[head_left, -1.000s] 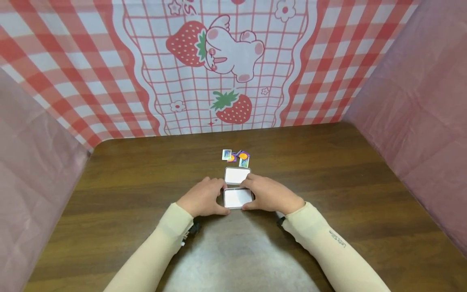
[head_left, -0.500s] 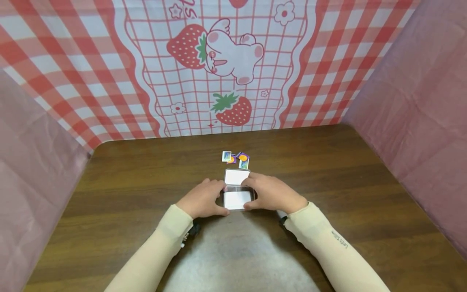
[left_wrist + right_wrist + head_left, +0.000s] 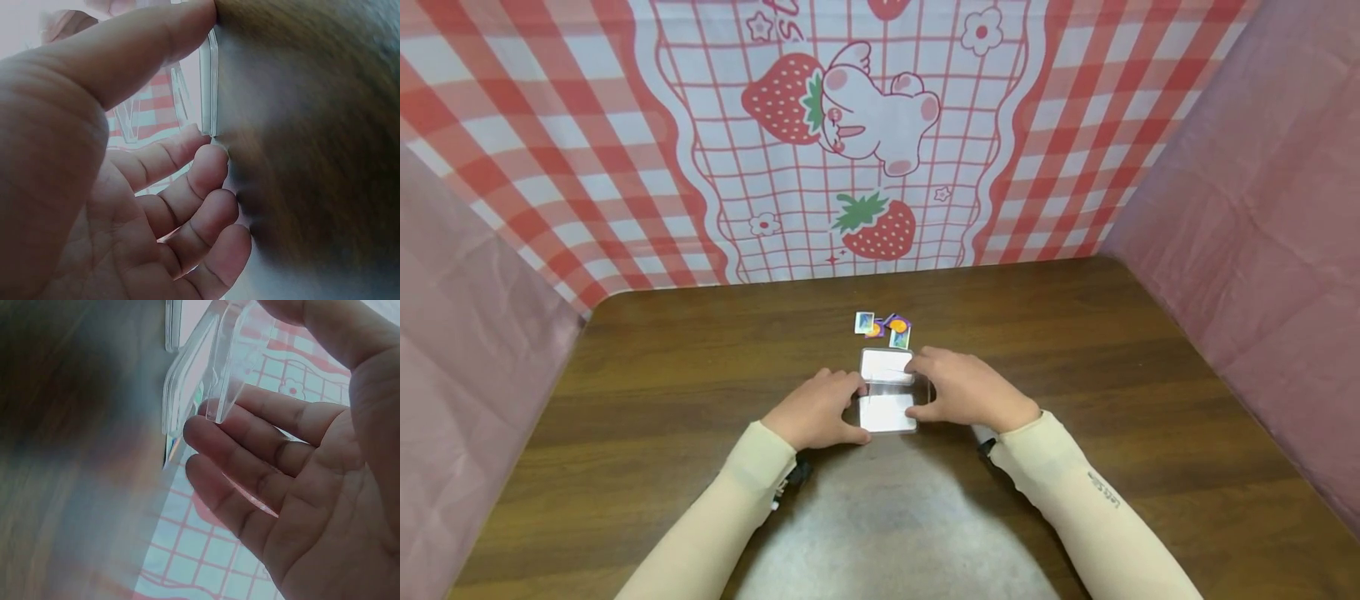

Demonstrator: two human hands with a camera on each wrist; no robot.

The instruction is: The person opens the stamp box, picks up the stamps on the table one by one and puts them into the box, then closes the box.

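Wood table (image 3: 700, 350): my left hand (image 3: 816, 408) pinches the near case (image 3: 886, 414) at its left end, far case (image 3: 883, 365) just beyond; my right hand (image 3: 976, 388) grips a clear cover (image 3: 226, 381). Fingertip-only hold could let it slip.

left thumb (image 3: 125, 59) and fingers (image 3: 209, 169) pinching a thin clear-edged case (image 3: 213, 94), brown table (image 3: 319, 162) alongside, pink-checked cloth (image 3: 159, 112) behind

Brown wood-grain table (image 3: 662, 375), two small white-faced cases (image 3: 882, 364) lying flat, colourful cards (image 3: 899, 325) clustered just beyond.
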